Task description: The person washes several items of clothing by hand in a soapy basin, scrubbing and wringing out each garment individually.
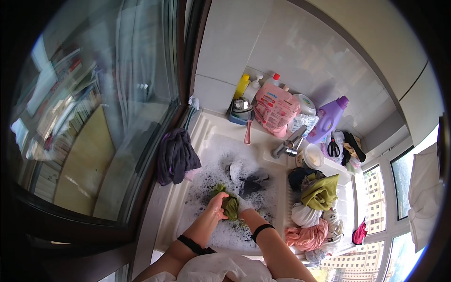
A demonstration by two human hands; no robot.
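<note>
A laundry sink (169,215) holds sudsy water. Over its middle, my left hand (217,207) grips a wet olive-green cloth (230,207), thumb and fingers around its left side. My right hand (245,208) is at the cloth's right side, its fingers hidden by white foam, so its grip cannot be made out. More of the green cloth shows in the suds beyond my left hand. A dark garment (251,185) and a white piece of fabric (235,171) lie partly sunk in the foam farther back.
Dark purple cloth (178,157) hangs over the left rim. A chrome faucet (289,145) stands at the back, near a pink-handled brush (248,132), a purple detergent bottle (327,118) and a plastic tub (312,156). Clothes, including a pink garment (308,235), are piled right. A glass window panel (141,88) stands left.
</note>
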